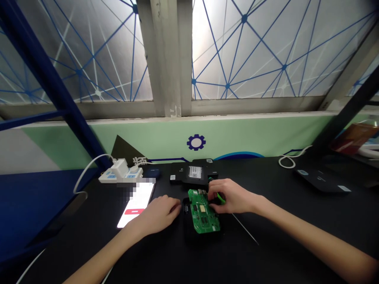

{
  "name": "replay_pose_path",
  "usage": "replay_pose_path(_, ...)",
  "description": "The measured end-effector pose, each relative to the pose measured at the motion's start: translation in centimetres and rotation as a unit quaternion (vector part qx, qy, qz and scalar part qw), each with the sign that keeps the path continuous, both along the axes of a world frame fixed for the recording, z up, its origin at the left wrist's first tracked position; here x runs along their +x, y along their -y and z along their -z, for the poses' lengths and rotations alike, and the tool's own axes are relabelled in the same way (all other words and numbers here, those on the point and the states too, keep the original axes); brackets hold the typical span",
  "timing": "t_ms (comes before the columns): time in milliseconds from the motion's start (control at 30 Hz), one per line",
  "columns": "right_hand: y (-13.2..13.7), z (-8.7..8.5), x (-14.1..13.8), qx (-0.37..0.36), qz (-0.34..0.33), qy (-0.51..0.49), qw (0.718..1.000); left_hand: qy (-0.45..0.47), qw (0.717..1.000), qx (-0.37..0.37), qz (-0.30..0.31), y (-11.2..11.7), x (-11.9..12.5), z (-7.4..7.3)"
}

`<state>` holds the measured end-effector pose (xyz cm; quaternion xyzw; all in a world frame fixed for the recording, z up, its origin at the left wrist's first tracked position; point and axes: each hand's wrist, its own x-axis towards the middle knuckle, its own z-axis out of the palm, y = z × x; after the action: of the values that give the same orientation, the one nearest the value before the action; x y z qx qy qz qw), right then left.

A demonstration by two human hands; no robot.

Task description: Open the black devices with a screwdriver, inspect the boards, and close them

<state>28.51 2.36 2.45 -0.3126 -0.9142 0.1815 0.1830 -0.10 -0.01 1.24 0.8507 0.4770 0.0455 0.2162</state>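
Green circuit board (204, 213), one only, lies on a black plastic housing (201, 236) on a black tabletop (266, 256), the board seated over the housing's open side. Two hands in head view. Left hand (156, 215): fingers pressed together, tips just beside the board's left edge, pinching nothing. Right hand (231, 196): fingers curled close together over the board's upper right corner, hiding it. One green-handled tool (220, 198) shows under them; whether they pinch it, cannot tell. Thin metal wire (245, 228) lies beside the right wrist.

Beyond: two further black devices, one with a white label (192, 173), one at right (321, 179), partly shaded. One lit smartphone (136, 205) with a red button on screen, top edge pixelated. One white power strip (120, 173) holding one white plug. Small blue object (152, 172), too dark to identify. Two white cables, one coiled (293, 159), one looping left (83, 177).
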Motion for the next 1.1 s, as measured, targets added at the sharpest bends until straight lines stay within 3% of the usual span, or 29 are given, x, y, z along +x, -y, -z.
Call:
replay_pose_path(200, 0.1, 1.1, 1.3, -0.054, 0.036, -0.149, 0.987, 0.097, 0.983, -0.154, -0.01, -0.2, 0.1, -0.2)
replay_pose_path(300, -0.1, 1.7, 1.9, -0.093, 0.065, -0.216, 0.97, 0.115, 0.974, -0.191, -0.032, -0.4, 0.0, 0.2)
replay_pose_path(500, -0.5, 2.4, 2.6, -0.176, 0.098, -0.311, 0.929, 0.129, 0.966, -0.218, -0.049, -0.8, 0.1, 0.9)
replay_pose_path(633, -0.8, 2.7, 3.1, -0.193, 0.117, -0.348, 0.91, 0.142, 0.961, -0.231, -0.061, -0.9, 0.3, 1.1)
replay_pose_path(867, -0.4, 2.8, 3.2, -0.207, 0.11, -0.359, 0.903, 0.153, 0.954, -0.248, -0.077, -0.8, 0.3, 1.0)
replay_pose_path(1100, -0.1, 2.9, 2.6, -0.19, 0.117, -0.334, 0.916, 0.157, 0.953, -0.247, -0.083, -1.0, 0.1, 1.1)
